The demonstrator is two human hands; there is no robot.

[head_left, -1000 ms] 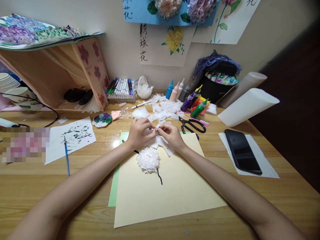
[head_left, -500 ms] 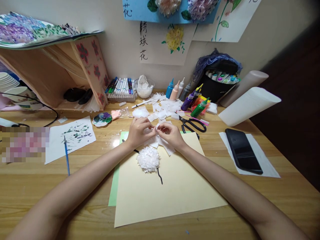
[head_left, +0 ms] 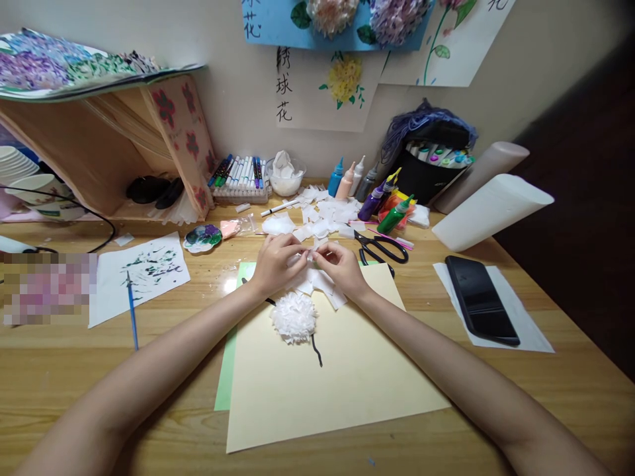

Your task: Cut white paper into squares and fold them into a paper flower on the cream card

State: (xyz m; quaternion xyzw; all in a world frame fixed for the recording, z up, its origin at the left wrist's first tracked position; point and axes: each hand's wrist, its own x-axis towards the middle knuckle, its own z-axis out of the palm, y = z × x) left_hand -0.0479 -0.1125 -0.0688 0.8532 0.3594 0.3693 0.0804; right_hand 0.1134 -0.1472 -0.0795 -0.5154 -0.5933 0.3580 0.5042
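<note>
1. Both hands meet over the far edge of the cream sheet (head_left: 327, 377); the left hand (head_left: 275, 263) and right hand (head_left: 342, 268) each pinch the same small white tissue piece (head_left: 309, 259) between thumb and fingertips, grip pressed together on it
2. The piece sits right between the two grips, lifted just off the desk (head_left: 99, 370), its short span running left to right from one hand to the other; neither hand is clearly the nearer
3. Just below the hands, toward the person, lies the fluffy white tissue flower (head_left: 294, 317) on the cream sheet, with a dark drawn stem (head_left: 317, 350) trailing from it
4. More loose tissue squares (head_left: 327, 215) are scattered beyond the hands, near the black scissors (head_left: 381, 250)
5. Further out: paint bottles (head_left: 384, 201), a marker tray (head_left: 241, 175), a palette (head_left: 202, 237), a blue brush (head_left: 131, 307) on a paint-dabbed sheet, and a black phone (head_left: 480, 301) on the right
</note>
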